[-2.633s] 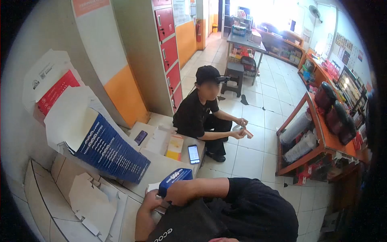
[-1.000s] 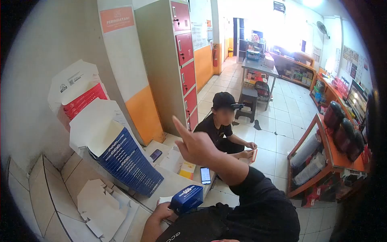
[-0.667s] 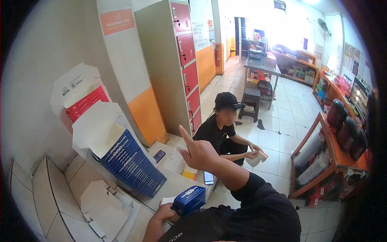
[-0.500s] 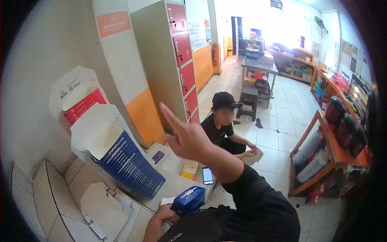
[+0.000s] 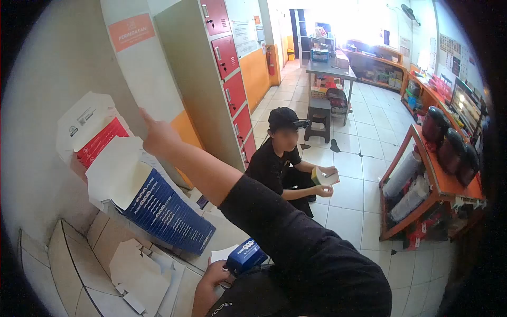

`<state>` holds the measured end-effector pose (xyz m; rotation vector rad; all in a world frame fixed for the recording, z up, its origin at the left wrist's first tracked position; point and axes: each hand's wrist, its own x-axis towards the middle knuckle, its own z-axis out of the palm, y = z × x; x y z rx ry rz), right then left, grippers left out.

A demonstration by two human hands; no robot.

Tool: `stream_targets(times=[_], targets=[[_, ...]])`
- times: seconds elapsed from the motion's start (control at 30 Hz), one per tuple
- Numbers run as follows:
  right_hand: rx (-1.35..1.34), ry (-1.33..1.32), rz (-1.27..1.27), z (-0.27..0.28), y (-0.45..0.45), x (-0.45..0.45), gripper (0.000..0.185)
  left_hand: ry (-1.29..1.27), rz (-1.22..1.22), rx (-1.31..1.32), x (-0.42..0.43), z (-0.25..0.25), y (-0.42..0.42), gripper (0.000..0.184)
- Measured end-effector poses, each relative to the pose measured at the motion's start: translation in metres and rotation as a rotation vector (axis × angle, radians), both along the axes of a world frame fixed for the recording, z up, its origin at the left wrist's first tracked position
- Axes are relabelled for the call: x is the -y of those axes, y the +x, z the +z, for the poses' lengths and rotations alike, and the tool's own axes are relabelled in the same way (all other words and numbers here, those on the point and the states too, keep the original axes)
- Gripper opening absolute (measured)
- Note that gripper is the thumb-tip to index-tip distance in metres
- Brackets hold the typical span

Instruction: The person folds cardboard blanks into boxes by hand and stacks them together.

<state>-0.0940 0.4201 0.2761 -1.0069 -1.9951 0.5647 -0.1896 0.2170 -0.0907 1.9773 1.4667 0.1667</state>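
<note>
My left hand [image 5: 215, 273] holds the near end of a small blue printed box [image 5: 247, 257] against the front of my body. My right hand [image 5: 160, 135] is raised at the end of my outstretched arm, with its index finger extended and nothing visible in it. It is in front of the wall, just above and right of a leaning stack of nested blue boxes [image 5: 169, 215]. Behind that stack stand red-printed boxes [image 5: 100, 141] with white flaps. Flat white cardboard pieces [image 5: 140, 274] lie at lower left.
A co-worker [image 5: 277, 158] in a black cap squats ahead, holding a partly folded small box [image 5: 323, 177]. Red-doored lockers [image 5: 227, 63] stand behind. An orange rack [image 5: 422, 185] with rolls is at right. A metal table [image 5: 330, 68] and a stool [image 5: 319, 113] stand farther back.
My right hand has left the small blue box and risen, then moved left toward the wall above the stack. My left hand keeps the box. The co-worker's box has opened out.
</note>
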Motion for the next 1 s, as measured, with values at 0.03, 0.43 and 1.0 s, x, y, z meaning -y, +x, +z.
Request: stream_targets(times=[0.03,0.43,1.0], targets=[[-0.010,-0.018,0.024,-0.001,0.000,0.001,0.088,0.022,-0.002,0.003,0.000,-0.001,0.001,0.036],[-0.036,-0.023,0.052,-0.011,-0.003,-0.006,0.084,0.005,-0.025,-0.042,-0.002,-0.007,-0.002,0.037],[-0.115,0.391,-0.597,-0.200,0.096,0.022,0.105,-0.102,0.022,-0.028,-0.003,0.003,0.001,0.040]])
